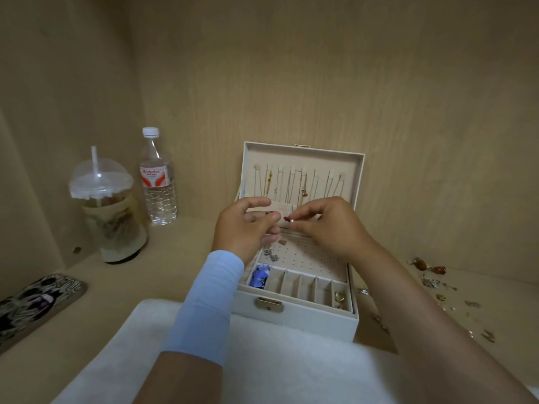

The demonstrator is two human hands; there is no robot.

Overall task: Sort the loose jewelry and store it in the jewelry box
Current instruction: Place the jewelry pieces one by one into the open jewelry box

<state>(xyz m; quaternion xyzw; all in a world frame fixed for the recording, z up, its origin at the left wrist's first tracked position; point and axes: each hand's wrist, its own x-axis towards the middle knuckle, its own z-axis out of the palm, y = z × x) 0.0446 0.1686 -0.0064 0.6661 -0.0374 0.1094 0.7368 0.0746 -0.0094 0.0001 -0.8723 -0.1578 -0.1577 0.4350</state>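
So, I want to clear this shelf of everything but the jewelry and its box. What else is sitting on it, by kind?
Water bottle: 1
Dome-lidded cup with straw: 1
Skull-print phone case: 1
White fluffy cloth: 1
Total: 4

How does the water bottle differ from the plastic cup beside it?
The water bottle is tall and slim; the plastic cup is wider and shorter. The bottle has a white screw cap; the cup has a domed lid with a straw. The bottle holds clear water; the cup's content looks beige. Both stand upright.
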